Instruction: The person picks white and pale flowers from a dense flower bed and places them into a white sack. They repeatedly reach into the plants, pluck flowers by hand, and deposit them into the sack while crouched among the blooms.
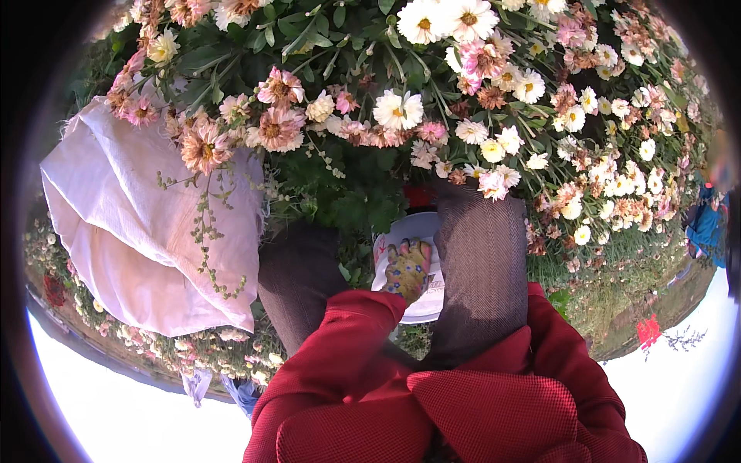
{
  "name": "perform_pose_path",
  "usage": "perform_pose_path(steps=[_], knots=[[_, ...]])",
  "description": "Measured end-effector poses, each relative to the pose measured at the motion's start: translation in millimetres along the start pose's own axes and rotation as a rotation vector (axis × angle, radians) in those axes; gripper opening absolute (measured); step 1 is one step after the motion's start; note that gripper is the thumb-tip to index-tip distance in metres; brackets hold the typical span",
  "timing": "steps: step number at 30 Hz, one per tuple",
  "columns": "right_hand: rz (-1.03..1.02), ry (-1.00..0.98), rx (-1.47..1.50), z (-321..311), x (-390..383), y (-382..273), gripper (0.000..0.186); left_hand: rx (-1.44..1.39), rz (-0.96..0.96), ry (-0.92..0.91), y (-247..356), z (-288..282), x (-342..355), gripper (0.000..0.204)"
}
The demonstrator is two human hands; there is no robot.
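Note:
My left hand [407,272], in a yellow glove with blue flowers, reaches between my knees over a white bucket or tub [431,309]. Its dark fingertips point away from me, slightly apart, and nothing shows in them. Printing marks the pale surface beneath the hand. My right arm [567,332] in its red sleeve runs down beside my right knee, and the hand at its end is hidden. Ahead of both knees hang white and pink chrysanthemums [398,110], some browned and wilted.
A large white cloth sack [154,224] lies at the left against the plants, a seed-bearing weed stem [207,231] hanging over it. Something red [419,197] shows behind the tub. At the far right is a blue object [706,224]. More blooms spread to both sides.

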State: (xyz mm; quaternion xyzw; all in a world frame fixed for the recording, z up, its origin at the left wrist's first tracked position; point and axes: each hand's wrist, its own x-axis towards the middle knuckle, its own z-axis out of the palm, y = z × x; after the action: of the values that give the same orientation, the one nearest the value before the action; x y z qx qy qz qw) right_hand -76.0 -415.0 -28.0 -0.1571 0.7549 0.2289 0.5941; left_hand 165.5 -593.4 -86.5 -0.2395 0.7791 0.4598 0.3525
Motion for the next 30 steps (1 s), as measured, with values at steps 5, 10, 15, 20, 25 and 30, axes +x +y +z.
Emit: perform_pose_path(steps=[5,10,15,20,25,30], knots=[[-0.064,0.029,-0.022,-8.9,24.2,6.1,0.039,-0.133,0.008,0.045,16.8,71.5,46.5,0.042],[-0.141,0.098,-0.018,-3.2,60.0,5.7,0.036,-0.157,0.031,0.078,9.3,67.1,67.2,0.042],[-0.245,0.168,0.001,5.6,89.8,5.4,0.033,-0.09,-0.014,0.145,-2.6,63.5,74.1,0.042],[-0.324,0.249,0.019,10.4,99.6,10.5,0.03,-0.033,-0.055,0.214,-1.2,64.7,78.0,0.042],[-0.356,0.3,0.043,26.4,96.0,22.3,0.027,0.001,-0.1,0.256,-7.4,57.7,78.5,0.041],[-0.383,0.286,0.018,32.7,85.9,41.2,0.025,-0.028,-0.19,0.291,-22.4,49.7,66.4,0.041]])
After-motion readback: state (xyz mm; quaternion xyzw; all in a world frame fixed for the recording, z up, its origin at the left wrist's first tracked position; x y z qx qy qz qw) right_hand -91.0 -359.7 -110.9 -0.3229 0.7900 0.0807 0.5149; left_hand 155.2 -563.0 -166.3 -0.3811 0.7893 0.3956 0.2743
